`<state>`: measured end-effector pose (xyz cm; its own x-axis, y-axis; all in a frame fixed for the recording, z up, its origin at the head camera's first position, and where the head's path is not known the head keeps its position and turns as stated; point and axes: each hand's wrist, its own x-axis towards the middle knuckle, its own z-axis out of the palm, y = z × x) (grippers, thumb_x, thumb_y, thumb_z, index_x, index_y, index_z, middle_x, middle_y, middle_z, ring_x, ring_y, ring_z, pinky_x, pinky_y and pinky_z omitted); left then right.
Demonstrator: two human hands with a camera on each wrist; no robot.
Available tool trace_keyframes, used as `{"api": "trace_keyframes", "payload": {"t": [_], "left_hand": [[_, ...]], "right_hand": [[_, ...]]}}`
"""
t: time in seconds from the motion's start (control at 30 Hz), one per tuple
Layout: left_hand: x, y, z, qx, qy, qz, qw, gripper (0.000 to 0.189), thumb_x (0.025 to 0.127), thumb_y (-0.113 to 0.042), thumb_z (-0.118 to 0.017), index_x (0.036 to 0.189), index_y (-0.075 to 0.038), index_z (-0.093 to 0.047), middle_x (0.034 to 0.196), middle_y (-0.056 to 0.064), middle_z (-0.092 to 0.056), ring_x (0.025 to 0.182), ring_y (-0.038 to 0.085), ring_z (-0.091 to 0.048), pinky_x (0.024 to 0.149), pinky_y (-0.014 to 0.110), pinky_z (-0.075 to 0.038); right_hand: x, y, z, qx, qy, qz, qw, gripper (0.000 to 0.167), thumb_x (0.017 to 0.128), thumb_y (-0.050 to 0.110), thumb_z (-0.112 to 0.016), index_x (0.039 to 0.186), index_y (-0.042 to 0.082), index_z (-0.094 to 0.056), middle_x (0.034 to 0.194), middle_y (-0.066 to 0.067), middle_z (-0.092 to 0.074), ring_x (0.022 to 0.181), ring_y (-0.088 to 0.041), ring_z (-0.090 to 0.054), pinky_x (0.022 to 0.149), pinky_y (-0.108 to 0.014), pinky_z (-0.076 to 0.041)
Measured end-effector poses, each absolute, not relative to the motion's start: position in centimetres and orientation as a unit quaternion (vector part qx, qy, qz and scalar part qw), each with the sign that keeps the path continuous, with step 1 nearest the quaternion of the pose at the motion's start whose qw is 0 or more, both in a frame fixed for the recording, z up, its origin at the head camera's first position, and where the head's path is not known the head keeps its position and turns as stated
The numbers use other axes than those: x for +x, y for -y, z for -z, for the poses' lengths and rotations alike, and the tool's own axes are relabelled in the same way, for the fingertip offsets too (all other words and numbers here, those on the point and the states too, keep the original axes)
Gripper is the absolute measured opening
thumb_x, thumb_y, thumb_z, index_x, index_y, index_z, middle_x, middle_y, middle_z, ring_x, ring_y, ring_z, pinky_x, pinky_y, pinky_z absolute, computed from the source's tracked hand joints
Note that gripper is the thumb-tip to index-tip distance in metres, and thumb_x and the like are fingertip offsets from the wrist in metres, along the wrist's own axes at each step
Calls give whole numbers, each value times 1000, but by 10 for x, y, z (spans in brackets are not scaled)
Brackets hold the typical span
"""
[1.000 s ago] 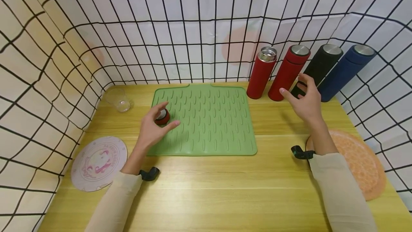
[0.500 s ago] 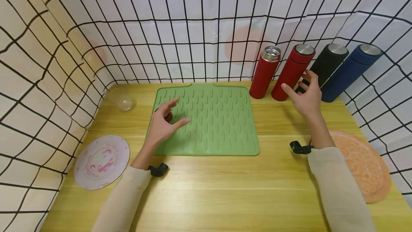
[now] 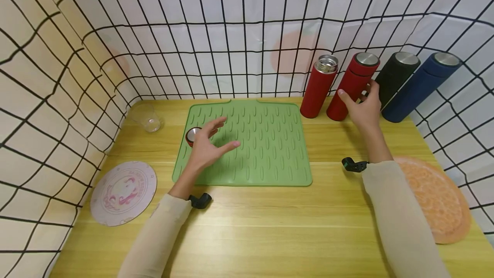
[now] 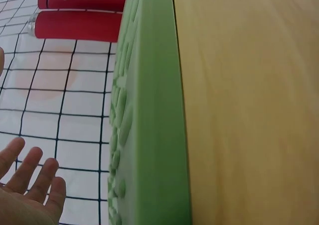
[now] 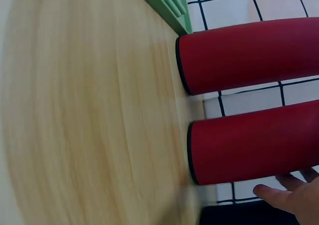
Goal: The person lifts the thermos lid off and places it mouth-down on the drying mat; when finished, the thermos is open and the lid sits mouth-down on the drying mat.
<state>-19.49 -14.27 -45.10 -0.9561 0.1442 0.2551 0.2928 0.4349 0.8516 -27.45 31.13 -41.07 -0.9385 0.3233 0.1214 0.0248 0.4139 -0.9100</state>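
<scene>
My left hand (image 3: 206, 151) hovers over the green ridged mat (image 3: 266, 140), its thumb spread from its fingers and nothing between them. Just beyond that hand's back lies a red bottle cap with a silver top (image 3: 194, 134), partly hidden. At the right, a capped red thermos (image 3: 349, 89) stands with my right hand (image 3: 364, 106) close against it. That thumb lies before the thermos; the fingers reach towards the gap beside the black thermos (image 3: 397, 72). In the right wrist view the fingers (image 5: 291, 182) are at the thermos's edge, not wrapped round it; contact is unclear.
An uncapped red thermos (image 3: 318, 87) stands left of the capped one, and a blue thermos (image 3: 422, 85) at the far right. A clear glass (image 3: 151, 121) sits back left. Round mats, pink (image 3: 123, 192) and orange (image 3: 436, 200), lie at the sides. Grid-patterned walls enclose the wooden table.
My left hand has moved right across the mat, past the cap, which stays behind. My right hand has come closer to the capped red thermos, its thumb now in front of it.
</scene>
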Motion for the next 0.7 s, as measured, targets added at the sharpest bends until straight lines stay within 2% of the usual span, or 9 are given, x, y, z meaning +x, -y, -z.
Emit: {"api": "trace_keyframes", "payload": {"t": [0.13,0.27,0.4,0.53,0.7], "left_hand": [[-196,137,451,-139,838,522,75,82,77,-45,-90,148,-27,-54,148,-1,-57,136,19,-53,118,41,-42],[-195,133,451,-140,840,520,68,82,77,-46,-91,148,-33,-54,148,-5,-57,136,20,-53,118,40,-43],[-195,128,451,-151,837,522,66,81,77,-46,-90,148,-34,-54,150,-2,-56,137,24,-53,117,42,-43],[-195,123,448,-171,829,528,69,81,77,-48,-90,148,-32,-54,151,4,-56,136,25,-54,116,44,-43],[-193,119,444,-172,832,522,75,83,76,-54,-88,148,-34,-53,150,-2,-56,135,18,-54,116,41,-44]], "right_hand": [[-280,-309,414,-112,814,-548,154,77,98,48,-66,160,29,-25,164,-4,-35,151,-27,-39,124,-45,-35],[-280,-308,417,-117,805,-556,174,72,100,44,-65,160,31,-28,163,-2,-39,149,-23,-41,124,-40,-36],[-274,-306,420,-106,798,-562,190,70,99,41,-67,159,30,-32,160,-1,-42,145,-22,-44,123,-38,-37],[-262,-300,421,-90,792,-571,197,70,98,38,-69,158,28,-34,159,-1,-44,144,-23,-45,122,-39,-38],[-244,-286,419,-57,781,-583,215,68,96,36,-73,155,30,-39,153,-1,-50,136,-23,-52,118,-45,-44]]}}
